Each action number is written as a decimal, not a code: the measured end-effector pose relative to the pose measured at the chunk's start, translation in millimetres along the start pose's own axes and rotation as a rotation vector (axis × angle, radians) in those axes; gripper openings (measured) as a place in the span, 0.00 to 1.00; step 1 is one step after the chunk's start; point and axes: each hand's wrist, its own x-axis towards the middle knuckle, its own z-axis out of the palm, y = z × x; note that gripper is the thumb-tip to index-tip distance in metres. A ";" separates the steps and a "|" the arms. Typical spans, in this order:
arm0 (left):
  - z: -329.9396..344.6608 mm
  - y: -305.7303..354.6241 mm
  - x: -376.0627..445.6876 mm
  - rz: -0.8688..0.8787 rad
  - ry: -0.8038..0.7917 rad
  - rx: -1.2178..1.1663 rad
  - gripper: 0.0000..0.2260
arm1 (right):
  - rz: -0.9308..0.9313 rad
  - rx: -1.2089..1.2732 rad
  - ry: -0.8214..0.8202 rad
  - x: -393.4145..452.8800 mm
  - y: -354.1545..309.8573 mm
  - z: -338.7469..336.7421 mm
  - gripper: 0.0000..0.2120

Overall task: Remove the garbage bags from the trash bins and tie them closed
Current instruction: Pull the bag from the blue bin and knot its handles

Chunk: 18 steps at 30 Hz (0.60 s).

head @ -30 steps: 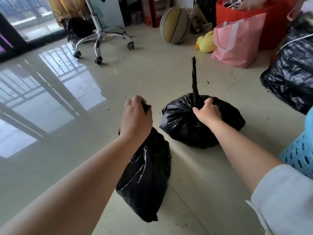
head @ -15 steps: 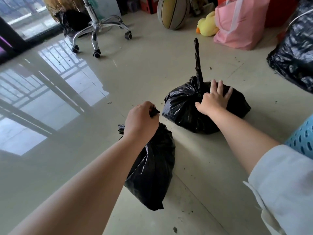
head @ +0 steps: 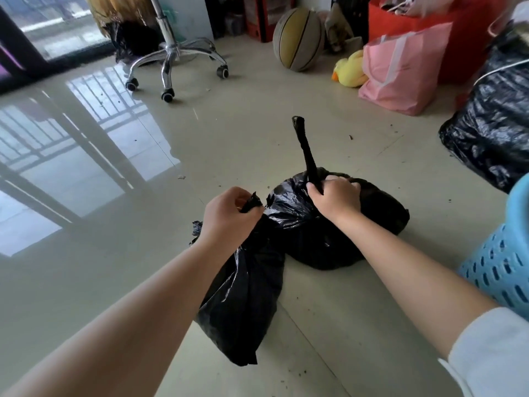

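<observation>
Two small black garbage bags are in front of me. My left hand (head: 229, 216) is shut on the gathered top of the near bag (head: 243, 305), which hangs from it just above the tiled floor. The far bag (head: 380, 216) rests on the floor, and its twisted neck (head: 306, 144) sticks straight up. My right hand (head: 335, 197) is closed around the base of that neck. The two bags touch between my hands.
A blue perforated trash bin (head: 503, 270) stands at the right edge. A large black bag (head: 492, 130) sits at the far right. Beyond it are a pink bag (head: 400, 70), a yellow duck toy (head: 350, 71), a basketball (head: 299, 38) and a chair base (head: 174, 61).
My right hand went from lying flat with spread fingers on the far bag to gripping the base of its neck. The left hand has kept hold of the near bag, now closer to the far one.
</observation>
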 end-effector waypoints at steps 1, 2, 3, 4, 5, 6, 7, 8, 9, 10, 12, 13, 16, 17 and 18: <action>-1.7 0.7 -2.5 -0.008 0.004 -0.015 0.08 | -0.033 0.087 0.056 -3.1 -5.7 -6.2 0.18; -4.8 2.4 -4.8 -0.004 0.012 -0.016 0.08 | -0.052 0.162 0.106 -5.7 -11.5 -14.1 0.16; -8.9 4.5 -6.2 0.012 0.021 -0.010 0.08 | -0.069 0.205 0.159 -7.7 -17.2 -23.3 0.14; -13.8 7.1 -7.1 0.033 0.034 -0.003 0.08 | -0.092 0.207 0.212 -9.9 -23.6 -33.6 0.13; -19.1 9.8 -7.6 0.056 0.045 0.010 0.08 | -0.115 0.189 0.257 -12.7 -30.1 -44.3 0.12; -25.2 12.3 -8.2 0.080 0.051 0.029 0.08 | -0.135 0.167 0.300 -15.2 -37.1 -54.1 0.12; -30.9 15.2 -8.3 0.099 0.052 0.044 0.08 | -0.157 0.150 0.323 -17.5 -44.6 -63.8 0.12; -37.1 19.5 -8.9 0.115 0.052 0.047 0.08 | -0.181 0.126 0.307 -19.0 -52.3 -72.8 0.11; -42.5 24.2 -8.5 0.129 0.049 0.057 0.08 | -0.196 0.090 0.250 -20.3 -59.1 -80.4 0.11; -49.0 31.0 -7.3 0.154 0.052 0.094 0.09 | -0.201 0.038 0.161 -20.9 -66.6 -88.5 0.10; -60.0 45.7 -3.3 0.208 0.060 0.225 0.11 | -0.186 -0.089 -0.077 -22.6 -78.1 -100.6 0.09; -66.4 54.1 -1.5 0.223 0.060 0.280 0.11 | -0.169 -0.150 -0.171 -24.9 -83.9 -107.5 0.10; -84.2 77.1 -1.5 0.197 0.020 0.417 0.11 | -0.076 -0.232 -0.253 -31.8 -97.7 -129.4 0.11; -90.9 84.7 -3.7 0.186 -0.005 0.460 0.11 | -0.053 -0.220 -0.264 -31.9 -103.4 -139.5 0.11; -98.7 92.1 -7.1 0.178 -0.029 0.494 0.11 | -0.040 -0.191 -0.276 -30.4 -110.3 -151.1 0.10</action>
